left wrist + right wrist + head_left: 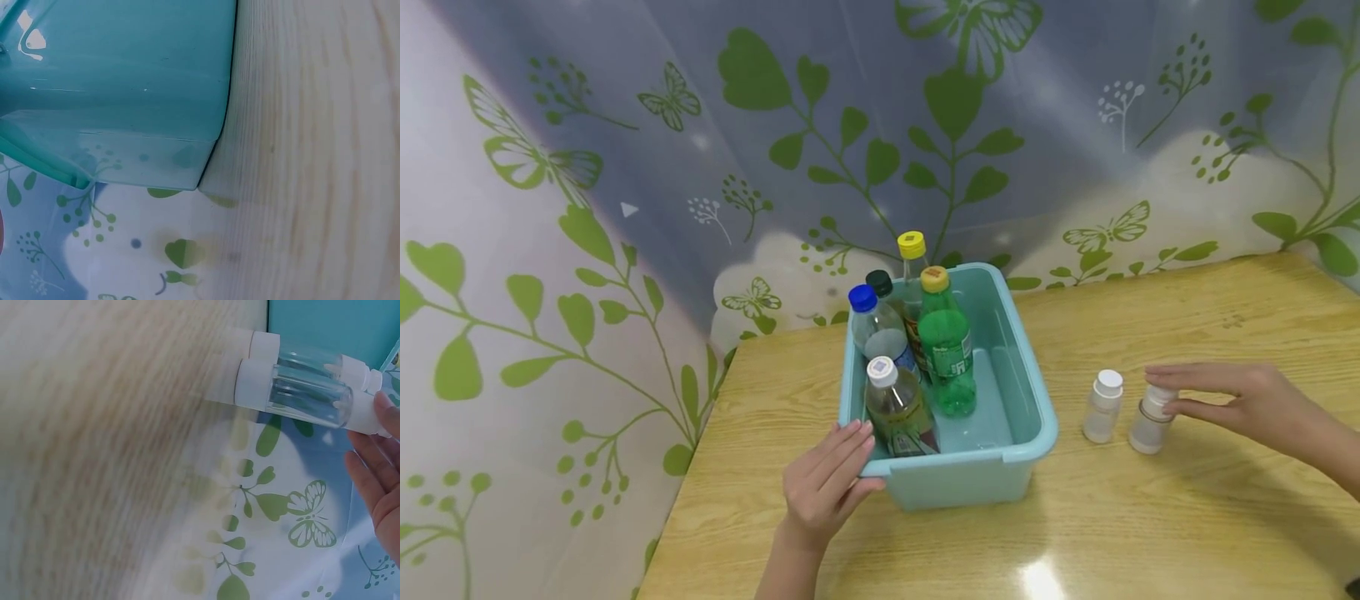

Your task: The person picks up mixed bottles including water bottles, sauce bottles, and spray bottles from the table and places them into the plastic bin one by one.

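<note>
A light-blue plastic bin (pixel 958 487) stands on the wooden table with several drink bottles upright in its left part. My left hand (pixel 823 483) holds the bin's near left corner, fingers along the rim and thumb at the front wall. To the bin's right are two small clear bottles with white caps. My right hand (pixel 1240 400) pinches the right small bottle (pixel 1147 427) at its cap between thumb and fingers; the right wrist view shows the thumb on the cap (pixel 369 415). The left small bottle (pixel 1101 412) stands just beside it, untouched.
In the bin are a green soda bottle (pixel 947 350), a blue-capped bottle (pixel 880 329), a white-capped bottle (pixel 901 412), a yellow-capped bottle (pixel 913 254) and a dark-capped bottle (pixel 880 283). A leaf-and-butterfly patterned curtain (pixel 850 125) hangs along the table's (pixel 1187 333) back and left edges.
</note>
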`<state>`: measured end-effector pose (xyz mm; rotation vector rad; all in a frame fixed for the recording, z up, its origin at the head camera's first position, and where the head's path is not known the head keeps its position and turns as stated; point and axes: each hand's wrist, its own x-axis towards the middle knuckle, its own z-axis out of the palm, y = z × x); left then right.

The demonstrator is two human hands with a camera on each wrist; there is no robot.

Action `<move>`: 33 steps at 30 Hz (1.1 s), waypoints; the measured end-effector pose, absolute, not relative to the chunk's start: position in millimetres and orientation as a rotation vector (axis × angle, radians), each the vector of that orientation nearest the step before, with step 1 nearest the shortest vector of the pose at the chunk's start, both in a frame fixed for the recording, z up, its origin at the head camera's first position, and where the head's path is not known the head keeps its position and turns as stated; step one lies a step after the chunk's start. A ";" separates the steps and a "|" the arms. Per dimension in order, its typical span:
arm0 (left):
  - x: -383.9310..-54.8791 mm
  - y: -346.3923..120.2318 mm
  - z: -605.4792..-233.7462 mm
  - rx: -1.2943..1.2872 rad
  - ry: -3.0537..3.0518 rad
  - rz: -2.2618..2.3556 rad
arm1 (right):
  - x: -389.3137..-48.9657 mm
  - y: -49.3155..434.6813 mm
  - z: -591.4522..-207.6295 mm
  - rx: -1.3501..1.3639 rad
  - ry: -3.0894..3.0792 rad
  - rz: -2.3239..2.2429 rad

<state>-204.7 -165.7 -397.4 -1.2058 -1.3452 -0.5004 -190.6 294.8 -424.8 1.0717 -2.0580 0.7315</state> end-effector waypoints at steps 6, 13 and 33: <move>-205.1 -165.9 -398.9 -1.200 -1.346 -0.507 | -186.0 295.9 -430.1 0.954 -2.173 0.761; -205.7 -165.8 -400.1 -1.199 -1.346 -0.507 | -180.2 295.9 -431.6 0.816 -2.286 0.813; -205.9 -165.8 -398.7 -1.207 -1.336 -0.502 | -179.3 302.7 -407.7 0.708 -2.292 0.735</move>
